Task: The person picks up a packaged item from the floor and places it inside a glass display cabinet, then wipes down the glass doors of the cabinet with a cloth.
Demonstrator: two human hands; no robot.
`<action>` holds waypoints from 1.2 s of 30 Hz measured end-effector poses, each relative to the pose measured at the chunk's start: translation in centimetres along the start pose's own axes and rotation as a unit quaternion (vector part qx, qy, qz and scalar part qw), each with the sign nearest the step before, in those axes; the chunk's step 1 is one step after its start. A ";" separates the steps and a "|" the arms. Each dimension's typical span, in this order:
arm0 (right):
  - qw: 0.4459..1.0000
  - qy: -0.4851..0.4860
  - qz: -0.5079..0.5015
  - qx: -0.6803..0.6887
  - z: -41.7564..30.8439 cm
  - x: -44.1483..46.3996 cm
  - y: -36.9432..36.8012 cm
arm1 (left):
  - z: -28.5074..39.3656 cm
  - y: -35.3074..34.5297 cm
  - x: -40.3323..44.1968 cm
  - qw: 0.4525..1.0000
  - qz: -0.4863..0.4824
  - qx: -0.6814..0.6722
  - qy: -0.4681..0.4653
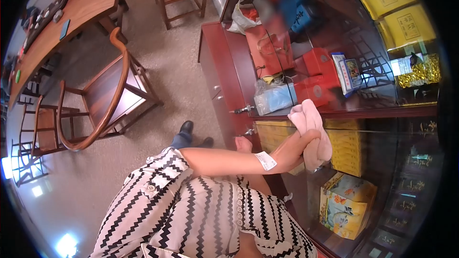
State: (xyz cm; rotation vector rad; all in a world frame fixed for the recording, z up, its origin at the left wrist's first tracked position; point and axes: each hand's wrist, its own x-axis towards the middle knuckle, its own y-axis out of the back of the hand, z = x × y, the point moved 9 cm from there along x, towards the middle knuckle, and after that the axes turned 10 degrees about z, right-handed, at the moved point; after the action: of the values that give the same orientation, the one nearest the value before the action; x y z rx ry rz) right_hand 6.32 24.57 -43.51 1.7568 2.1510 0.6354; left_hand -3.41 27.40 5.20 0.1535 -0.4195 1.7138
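Note:
My left forearm (229,161), with a white printed sticker (266,161) near the wrist, reaches across to the right. My left hand (291,153) is closed around a folded pink cloth (316,143), held in front of the glass cabinet. The cloth is bunched, with one end sticking up past the fingers. Beyond the forearm a bit of my right hand (244,144) shows, near a metal lock (249,132) on the cabinet; my left arm hides much of it, and its fingers are too small to read.
Behind the cloth, the dark red cabinet (224,86) holds a blue packet (276,99), red boxes (319,76) and yellow boxes (406,26). A patterned gift box (346,205) is lower down. Wooden chairs (103,100) and a long table (93,0) stand left; dark shoes (187,127) are on the floor.

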 end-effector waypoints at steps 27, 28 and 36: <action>0.923 -0.297 0.064 0.235 4.8 -4.7 1.0 | 0.1 -1.8 3.1 0.995 -0.077 0.042 -0.048; 0.914 -0.317 0.078 0.242 4.7 -5.3 1.1 | 0.7 -1.6 3.2 0.992 -0.076 0.053 -0.085; 0.842 -0.415 0.111 0.326 0.3 -9.3 1.7 | 1.7 -0.8 2.4 0.980 -0.057 0.128 -0.142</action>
State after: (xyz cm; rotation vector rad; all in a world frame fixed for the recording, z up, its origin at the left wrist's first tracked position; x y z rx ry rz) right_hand 9.89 15.81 -43.35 2.0455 1.5943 -0.8184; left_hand -3.27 29.09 7.70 0.6034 -0.3885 1.6325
